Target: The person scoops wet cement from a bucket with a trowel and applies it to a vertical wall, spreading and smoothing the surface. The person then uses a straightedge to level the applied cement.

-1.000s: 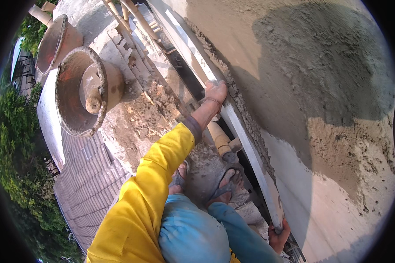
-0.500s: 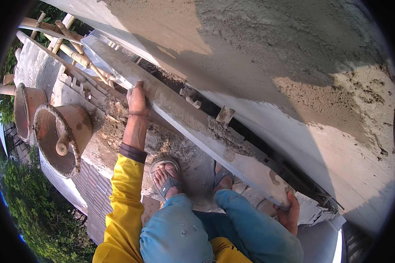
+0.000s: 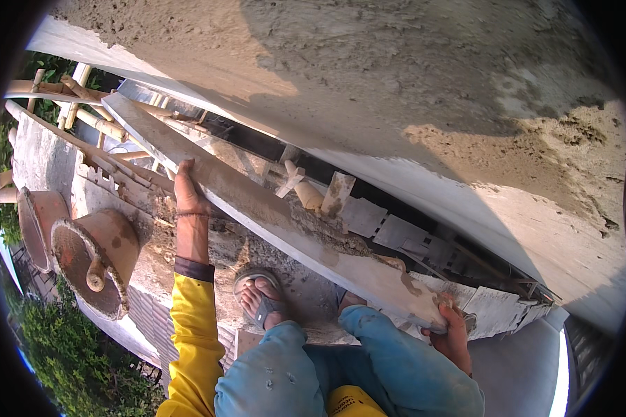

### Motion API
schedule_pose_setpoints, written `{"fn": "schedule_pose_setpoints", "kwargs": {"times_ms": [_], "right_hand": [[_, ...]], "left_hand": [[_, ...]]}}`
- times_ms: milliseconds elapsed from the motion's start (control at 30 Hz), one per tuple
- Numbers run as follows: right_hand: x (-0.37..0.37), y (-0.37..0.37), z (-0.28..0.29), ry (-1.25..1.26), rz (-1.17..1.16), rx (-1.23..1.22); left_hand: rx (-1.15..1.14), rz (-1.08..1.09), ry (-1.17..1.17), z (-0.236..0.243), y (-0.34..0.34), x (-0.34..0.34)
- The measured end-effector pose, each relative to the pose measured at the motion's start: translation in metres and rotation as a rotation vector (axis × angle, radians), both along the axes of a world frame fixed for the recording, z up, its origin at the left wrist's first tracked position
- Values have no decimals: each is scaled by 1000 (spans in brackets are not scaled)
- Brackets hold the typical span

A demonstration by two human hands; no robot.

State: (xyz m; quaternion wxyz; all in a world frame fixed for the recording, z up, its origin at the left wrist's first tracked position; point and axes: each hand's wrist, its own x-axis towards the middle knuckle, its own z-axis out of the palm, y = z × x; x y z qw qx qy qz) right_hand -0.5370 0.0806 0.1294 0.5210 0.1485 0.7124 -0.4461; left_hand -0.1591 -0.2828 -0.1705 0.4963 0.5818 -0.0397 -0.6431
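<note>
A long, flat-faced straightedge [image 3: 257, 212] runs slantwise in front of me, from far left to near right. Wet mortar [image 3: 330, 240] clings along its wall-side edge. My left hand [image 3: 190, 191] is closed round the near edge of its left half, thumb on top. Around the right end, my right hand [image 3: 453, 337] is closed, its fingers partly hidden below. Beyond a dark gap stands a wall [image 3: 368, 90], its upper part coated with rough mortar and its lower strip pale and smoother. The straightedge is held apart from it.
Two mortar-crusted buckets [image 3: 122, 240] lean at the left, the nearer with a rounded handle. Bamboo poles [image 3: 104, 125] cross behind them. My sandalled feet [image 3: 261, 299] rest on mortar-littered boards. Wood pieces [image 3: 337, 198] lie in the gap; roof tiles [image 3: 149, 323] show below left.
The straightedge has come away from the wall toward me, with both hands still gripping it. More of the gap and the wood pieces in it now shows. The whole view has shifted slightly.
</note>
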Motion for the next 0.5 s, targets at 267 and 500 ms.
{"fn": "schedule_pose_setpoints", "kwargs": {"times_ms": [267,500], "right_hand": [[-3,-14,-52,-261,-80,92],[-21,-73,-50,-128,-87,-66]], "left_hand": [[-99,81,-233,36,-64,7],[-216,98,-186,21,-150,-1]]}}
